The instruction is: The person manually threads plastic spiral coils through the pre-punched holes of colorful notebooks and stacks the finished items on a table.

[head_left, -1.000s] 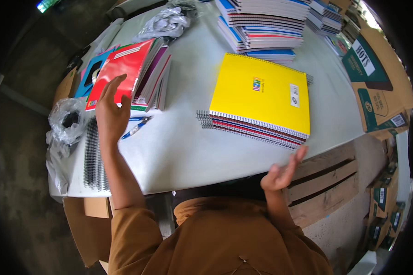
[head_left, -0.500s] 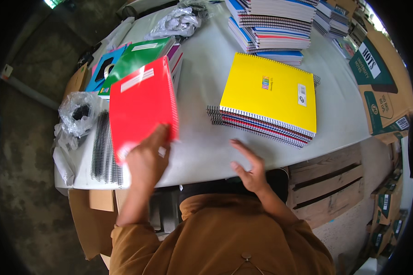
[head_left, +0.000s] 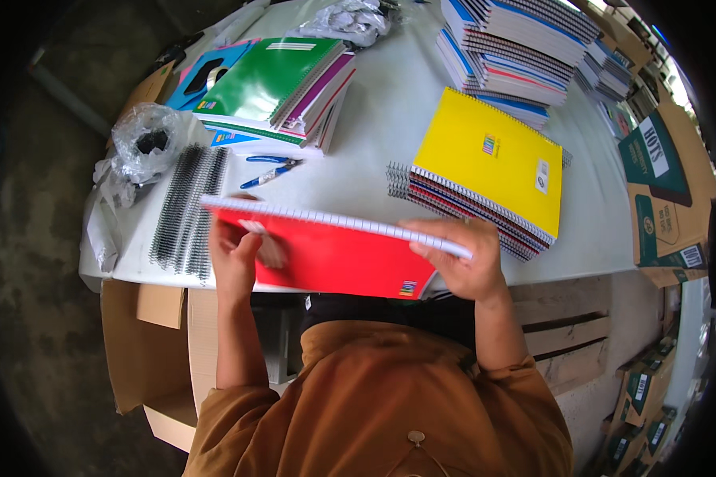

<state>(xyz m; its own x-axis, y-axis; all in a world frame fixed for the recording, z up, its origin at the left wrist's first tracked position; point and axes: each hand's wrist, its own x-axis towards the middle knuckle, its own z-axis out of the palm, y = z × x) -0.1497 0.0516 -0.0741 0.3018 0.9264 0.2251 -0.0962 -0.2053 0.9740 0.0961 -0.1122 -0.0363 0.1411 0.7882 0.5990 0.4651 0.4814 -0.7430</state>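
Both of my hands hold a red-covered notebook (head_left: 334, 258) above the table's near edge. Its pale, hole-punched edge is turned upward, and no wire coil shows in it. My left hand (head_left: 235, 254) grips the left end, thumb across the cover, while my right hand (head_left: 469, 258) closes round the right end. Loose black wire coils (head_left: 184, 211) lie in a row left of my left hand. Beyond the notebook are blue-handled pliers (head_left: 272, 171). A yellow notebook (head_left: 493, 159) tops a pile of coil-bound ones on the right.
A green notebook (head_left: 270, 79) lies on a stack at the far left, by a tape roll (head_left: 215, 77). Clear plastic wrap (head_left: 147, 139) sits near the coils. Tall notebook stacks (head_left: 525, 48) stand at the back right, beside a cardboard box (head_left: 668, 191). An open carton (head_left: 143, 342) is below the table's left edge.
The red notebook has come down toward me and turned, its punched edge now upward. My right hand, free before, has taken hold of its right end. The pliers have come into sight.
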